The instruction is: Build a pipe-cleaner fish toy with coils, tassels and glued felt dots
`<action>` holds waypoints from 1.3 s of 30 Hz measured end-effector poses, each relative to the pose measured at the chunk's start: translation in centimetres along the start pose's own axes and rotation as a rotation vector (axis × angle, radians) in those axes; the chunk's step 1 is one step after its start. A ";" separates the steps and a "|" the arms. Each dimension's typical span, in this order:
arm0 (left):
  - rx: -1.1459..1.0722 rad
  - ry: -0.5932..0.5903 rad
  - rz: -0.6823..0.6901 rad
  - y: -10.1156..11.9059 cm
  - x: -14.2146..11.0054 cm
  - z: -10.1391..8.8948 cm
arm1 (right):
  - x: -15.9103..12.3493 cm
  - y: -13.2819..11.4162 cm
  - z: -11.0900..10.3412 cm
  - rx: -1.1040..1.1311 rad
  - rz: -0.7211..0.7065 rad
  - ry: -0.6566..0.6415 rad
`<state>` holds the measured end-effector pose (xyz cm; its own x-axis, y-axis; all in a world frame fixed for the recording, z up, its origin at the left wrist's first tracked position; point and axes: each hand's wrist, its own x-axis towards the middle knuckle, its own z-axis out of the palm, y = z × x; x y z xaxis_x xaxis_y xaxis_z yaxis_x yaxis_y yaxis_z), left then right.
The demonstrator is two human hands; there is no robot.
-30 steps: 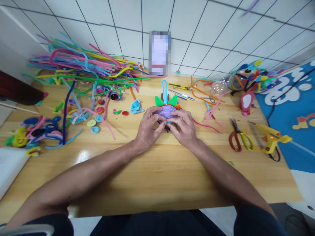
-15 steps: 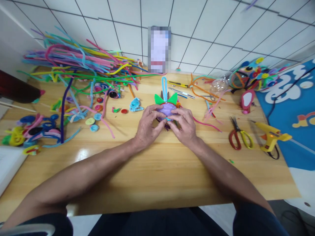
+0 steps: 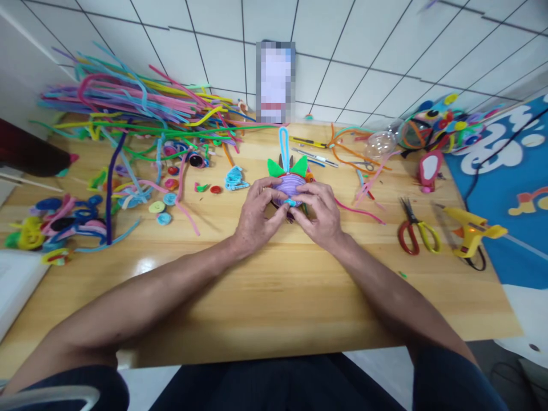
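Observation:
Between my two hands is a round purple pipe-cleaner ornament [image 3: 290, 183], with green leaf-like points [image 3: 280, 168] and a light blue loop [image 3: 284, 149] standing up from its top. My left hand [image 3: 258, 214] grips its left side, fingers curled and thumb at the lower front. From the other side my right hand [image 3: 320, 214] closes on it the same way. Both thumbs and fingertips meet at a small turquoise piece [image 3: 290, 202] on the ornament's lower front. Its underside is mostly hidden by my fingers.
Scissors [image 3: 413, 231] and a yellow glue gun [image 3: 474, 228] lie at the right. A utility knife [image 3: 308, 142] rests behind the ornament. Pipe cleaners [image 3: 141, 103] heap up at the back left. A phone [image 3: 275, 83] leans on the tiled wall.
The hands stay on the ornament with slight finger shifts; more of the turquoise piece and purple front shows. The whole view has shifted slightly.

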<state>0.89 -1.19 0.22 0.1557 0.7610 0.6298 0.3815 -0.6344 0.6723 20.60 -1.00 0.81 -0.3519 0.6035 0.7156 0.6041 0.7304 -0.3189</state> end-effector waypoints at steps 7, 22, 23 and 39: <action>0.022 -0.002 -0.012 -0.2 -0.1 0.2 | 0.1 0.0 0.3 0.001 -0.012 0.025; -0.039 0.106 -0.076 -0.5 0.4 -0.5 | 0.3 0.1 -1.0 0.155 0.220 0.178; -0.032 0.111 -0.075 -0.6 0.4 -0.5 | 0.4 0.3 -1.2 0.167 0.250 0.199; -0.031 0.011 0.154 4.7 -0.4 -1.6 | -2.0 -6.2 -5.7 0.724 0.809 0.153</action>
<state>1.13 -4.69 3.79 0.2004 0.6530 0.7304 0.3252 -0.7476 0.5791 21.64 -8.55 4.94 0.0821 0.9795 0.1840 0.0361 0.1816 -0.9827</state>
